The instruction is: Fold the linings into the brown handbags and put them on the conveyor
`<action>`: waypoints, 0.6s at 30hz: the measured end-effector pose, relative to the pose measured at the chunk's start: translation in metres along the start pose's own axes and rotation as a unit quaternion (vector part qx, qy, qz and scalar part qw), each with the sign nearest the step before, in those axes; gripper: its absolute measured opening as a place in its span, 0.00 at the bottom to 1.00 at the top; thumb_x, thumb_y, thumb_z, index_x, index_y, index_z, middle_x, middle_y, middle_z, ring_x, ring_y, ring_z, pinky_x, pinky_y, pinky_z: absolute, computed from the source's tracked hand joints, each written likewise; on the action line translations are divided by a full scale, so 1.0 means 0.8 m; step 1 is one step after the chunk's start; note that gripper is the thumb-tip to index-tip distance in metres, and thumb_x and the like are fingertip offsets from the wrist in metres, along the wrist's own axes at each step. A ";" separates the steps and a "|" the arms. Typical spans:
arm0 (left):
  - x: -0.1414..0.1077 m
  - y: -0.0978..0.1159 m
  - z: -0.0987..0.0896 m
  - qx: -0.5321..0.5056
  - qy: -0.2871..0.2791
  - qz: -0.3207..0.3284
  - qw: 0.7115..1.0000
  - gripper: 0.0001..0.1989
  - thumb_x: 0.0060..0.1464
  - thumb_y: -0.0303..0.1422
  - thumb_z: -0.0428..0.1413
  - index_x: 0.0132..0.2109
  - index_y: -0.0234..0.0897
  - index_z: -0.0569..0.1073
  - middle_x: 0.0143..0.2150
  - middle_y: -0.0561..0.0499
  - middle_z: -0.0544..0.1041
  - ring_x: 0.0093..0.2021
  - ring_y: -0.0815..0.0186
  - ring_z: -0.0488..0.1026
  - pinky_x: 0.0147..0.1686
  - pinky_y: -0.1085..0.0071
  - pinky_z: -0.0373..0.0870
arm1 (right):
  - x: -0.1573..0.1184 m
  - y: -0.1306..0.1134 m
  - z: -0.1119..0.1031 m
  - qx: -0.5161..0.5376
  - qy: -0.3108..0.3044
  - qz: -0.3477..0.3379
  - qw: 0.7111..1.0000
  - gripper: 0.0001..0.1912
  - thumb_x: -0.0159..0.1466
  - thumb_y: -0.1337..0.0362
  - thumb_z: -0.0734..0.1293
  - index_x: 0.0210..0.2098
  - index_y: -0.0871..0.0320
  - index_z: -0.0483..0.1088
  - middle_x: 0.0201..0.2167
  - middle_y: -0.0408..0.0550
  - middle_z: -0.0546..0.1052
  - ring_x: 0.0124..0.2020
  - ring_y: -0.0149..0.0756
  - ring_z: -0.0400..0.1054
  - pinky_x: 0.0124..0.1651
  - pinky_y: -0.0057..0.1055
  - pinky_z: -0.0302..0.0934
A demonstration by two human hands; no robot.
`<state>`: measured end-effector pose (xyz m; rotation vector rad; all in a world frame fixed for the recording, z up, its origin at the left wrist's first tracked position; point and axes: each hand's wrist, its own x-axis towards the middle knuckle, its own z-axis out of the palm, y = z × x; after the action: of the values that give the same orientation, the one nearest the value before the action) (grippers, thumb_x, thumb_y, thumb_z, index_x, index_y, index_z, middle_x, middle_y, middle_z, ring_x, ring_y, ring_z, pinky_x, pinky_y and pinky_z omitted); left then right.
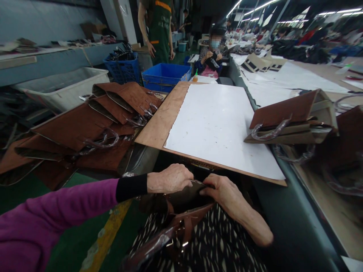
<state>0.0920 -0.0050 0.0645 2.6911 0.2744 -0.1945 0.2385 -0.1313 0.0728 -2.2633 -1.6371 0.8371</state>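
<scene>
A brown handbag (195,215) lies open on my lap, over black-and-white patterned cloth. My left hand (171,178) pinches the far rim of its mouth, fingers closed. Close by on the right, my right hand (224,190) grips the same rim between thumb and fingers. The bag's beige lining shows between the hands. A plastic-wrapped handle (153,245) and metal buckles hang on the side nearest me. The lower part of the bag is dark and hard to make out.
A board with white paper (212,124) stands in front of me. Brown bags (76,128) are piled at left, and another bag (286,117) lies at right. Behind are a blue bin (167,75), a grey tub (65,87), and two people, one standing, one seated.
</scene>
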 end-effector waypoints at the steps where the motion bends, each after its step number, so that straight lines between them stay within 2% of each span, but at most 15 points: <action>1: 0.000 0.000 -0.001 -0.001 -0.001 0.000 1.000 0.07 0.51 0.28 0.52 0.29 0.34 0.74 0.26 0.47 0.75 0.30 0.61 0.72 0.28 0.73 0.61 | 0.001 -0.001 0.001 0.019 -0.004 -0.010 1.000 0.06 0.54 0.61 0.64 0.25 0.54 0.71 0.27 0.40 0.72 0.31 0.32 0.64 0.31 0.26 0.49; 6: -0.001 -0.003 -0.002 -0.058 0.000 -0.011 0.998 0.07 0.51 0.28 0.52 0.29 0.35 0.75 0.24 0.51 0.73 0.27 0.67 0.69 0.26 0.76 0.58 | 0.005 -0.009 0.005 0.088 -0.035 0.005 0.995 0.09 0.55 0.62 0.61 0.25 0.55 0.72 0.20 0.38 0.68 0.27 0.30 0.61 0.29 0.25 0.48; 10: -0.001 -0.006 -0.003 -0.097 0.002 0.007 0.995 0.08 0.51 0.27 0.51 0.28 0.35 0.74 0.22 0.54 0.71 0.24 0.71 0.65 0.24 0.77 0.55 | 0.006 -0.008 0.013 0.082 -0.024 0.015 0.996 0.12 0.57 0.61 0.58 0.24 0.57 0.70 0.18 0.38 0.65 0.23 0.29 0.58 0.26 0.25 0.46; 15: 0.000 -0.006 -0.001 -0.107 0.010 0.007 0.994 0.08 0.50 0.28 0.52 0.27 0.34 0.75 0.22 0.54 0.71 0.23 0.71 0.64 0.25 0.76 0.55 | 0.004 -0.010 0.013 0.071 -0.018 0.010 0.997 0.12 0.58 0.62 0.59 0.26 0.55 0.72 0.20 0.40 0.70 0.25 0.31 0.62 0.28 0.25 0.49; 18: 0.003 -0.004 0.001 -0.106 0.003 -0.004 0.994 0.08 0.49 0.29 0.52 0.28 0.35 0.75 0.22 0.54 0.72 0.23 0.71 0.64 0.25 0.76 0.55 | 0.006 -0.018 0.007 0.070 -0.016 -0.035 0.997 0.10 0.56 0.64 0.60 0.32 0.53 0.74 0.28 0.42 0.76 0.32 0.34 0.66 0.33 0.26 0.53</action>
<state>0.0937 -0.0019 0.0620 2.4803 0.2909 -0.1502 0.2248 -0.1229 0.0735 -2.0967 -1.6087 0.9440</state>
